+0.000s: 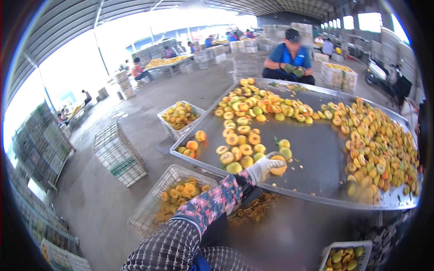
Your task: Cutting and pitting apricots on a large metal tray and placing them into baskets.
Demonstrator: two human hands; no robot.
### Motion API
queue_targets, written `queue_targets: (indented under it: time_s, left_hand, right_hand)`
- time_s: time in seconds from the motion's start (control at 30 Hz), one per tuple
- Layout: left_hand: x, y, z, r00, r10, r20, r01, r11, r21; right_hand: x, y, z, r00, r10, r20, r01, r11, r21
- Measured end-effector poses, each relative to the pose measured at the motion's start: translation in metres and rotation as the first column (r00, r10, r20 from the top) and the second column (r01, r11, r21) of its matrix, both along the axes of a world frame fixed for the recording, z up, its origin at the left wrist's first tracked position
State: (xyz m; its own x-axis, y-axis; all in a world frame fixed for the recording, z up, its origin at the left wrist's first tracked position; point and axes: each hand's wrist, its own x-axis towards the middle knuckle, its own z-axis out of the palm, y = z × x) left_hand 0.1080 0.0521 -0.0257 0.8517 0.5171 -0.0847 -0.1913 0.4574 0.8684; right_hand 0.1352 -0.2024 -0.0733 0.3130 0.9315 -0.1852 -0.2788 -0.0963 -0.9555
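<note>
My left hand, in a whitish glove below a floral sleeve, reaches over the near edge of the metal table. Its fingers are closed on a peach half, whose orange cut face shows. Just beyond it sit greenish-yellow peaches with a leaf. To the hand's left lies a group of peach halves, many with cut faces up. A large heap of peach halves covers the table's right side. Some whole reddish peaches rest in the left corner. My right hand is not in view.
Below the table's near edge stands a white plastic crate with peach halves; another filled crate is by the left corner. A crate of greenish pieces stands lower right. Across the table sits a person in a blue vest. Stacked crates stand left.
</note>
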Motion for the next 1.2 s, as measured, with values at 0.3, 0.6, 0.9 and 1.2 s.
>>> queue_targets:
  time_s: [0.3,0.6,0.9,1.2]
  left_hand:
    - [-0.096,-0.086,-0.038,0.891,0.005,0.453,0.259,0.815,-0.518]
    - [-0.101,-0.1,-0.041,0.957,0.243,0.158,-0.211,0.958,-0.197]
    - [-0.09,-0.108,-0.069,0.981,0.194,0.021,-0.193,0.98,-0.038]
    - [-0.099,-0.108,-0.066,0.986,0.153,-0.07,-0.163,0.971,-0.177]
  right_hand:
    - [-0.013,0.014,-0.013,0.942,-0.204,0.266,0.122,0.948,0.294]
    - [-0.023,0.02,-0.004,-0.193,-0.548,0.814,-0.17,0.836,0.522]
    - [-0.035,0.018,-0.001,0.582,-0.058,0.811,0.03,0.998,0.05]
    - [-0.039,0.01,-0.006,0.466,-0.018,0.885,0.03,1.0,0.005]
